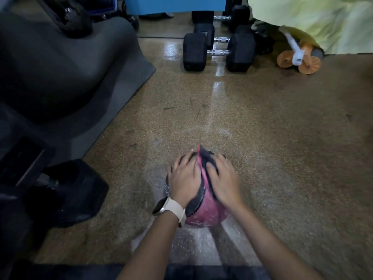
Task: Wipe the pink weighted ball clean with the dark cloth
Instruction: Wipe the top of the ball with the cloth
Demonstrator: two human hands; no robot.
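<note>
Currently both hands are down on the pink weighted ball (pixel 203 214), which sits on the speckled brown floor (pixel 262 138) low in the head view, roughly centre.

Left hand (pixel 184 177): fingers spread, palm flat on the ball's left upper side. Not gripping anything, just pressing/steadying. Pale watch (pixel 168 208) on that wrist.

Right hand (pixel 223 179): fingers spread and pressed on the dark cloth (pixel 206 161), which is draped over the top right of the ball. Cloth is pinned under the palm and fingers rather than bunched in a fist. A pink strip runs up between the two hands to a point at the far edge; can't tell if it belongs to the ball or the cloth.

Ball surface: pink on the near side, with a dark grey speckled band curving under the left hand.

Surroundings:
- black hex dumbbells (pixel 219 51) on the floor, well apart from the ball, far centre
- orange wheel roller (pixel 298 60) with a white handle, far right, beside a pale yellow fabric (pixel 314 21)
- grey mat (pixel 66 63) lying curled at left
- black dumbbell (pixel 74 190) near left, close to the ball but not touching
- blue box (pixel 171 5) at the top edge

Floor has glossy reflections in a streak from the dumbbells toward the ball.
</note>
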